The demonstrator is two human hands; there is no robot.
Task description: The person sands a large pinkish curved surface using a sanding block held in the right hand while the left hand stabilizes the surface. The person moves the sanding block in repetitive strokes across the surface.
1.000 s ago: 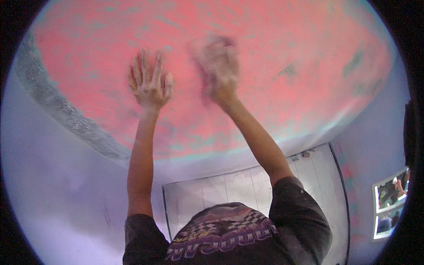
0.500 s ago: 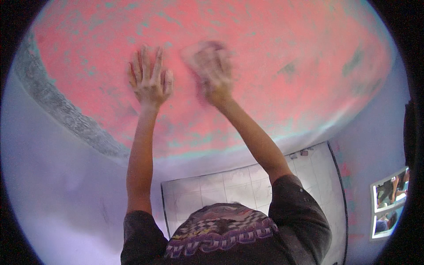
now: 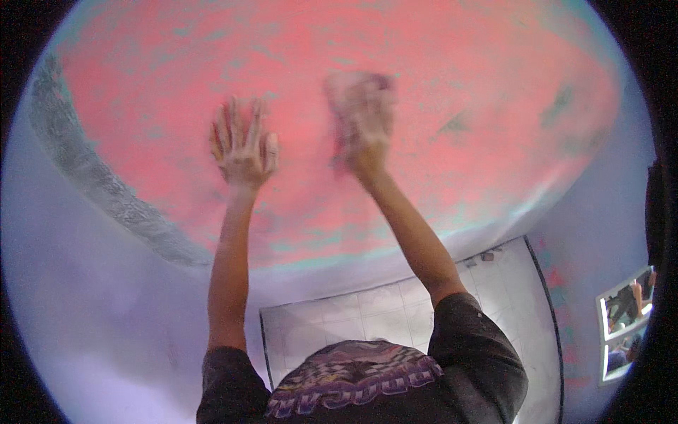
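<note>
Pale pad (image 3: 340,90), or perhaps a folded sheet, sits just above and right of the middle of the frame, against the broad pink surface (image 3: 452,184) with its teal patches. From my remote seat I see the right hand (image 3: 369,131) holding it, laid over its back with the fingers pointing toward the top of the frame. Blur hides whether any fingertips hook round an edge; one corner shows out to the left of the hand.

I judge the pad light and fairly flexible, unlikely to break, though a dusty face could let it slip under the palm. I would take hold across its middle, palm flat and fingers spread for even pressure, with the thumb along the near edge.

Left of centre, the left hand (image 3: 244,152) holds nothing: its fingers are extended and slightly parted, laid toward the pink surface, well apart from the pad. I note a rough grey band (image 3: 106,187) curving down the left side, and pale tiles (image 3: 381,307) low in the frame behind the dark shirt (image 3: 466,389).
</note>
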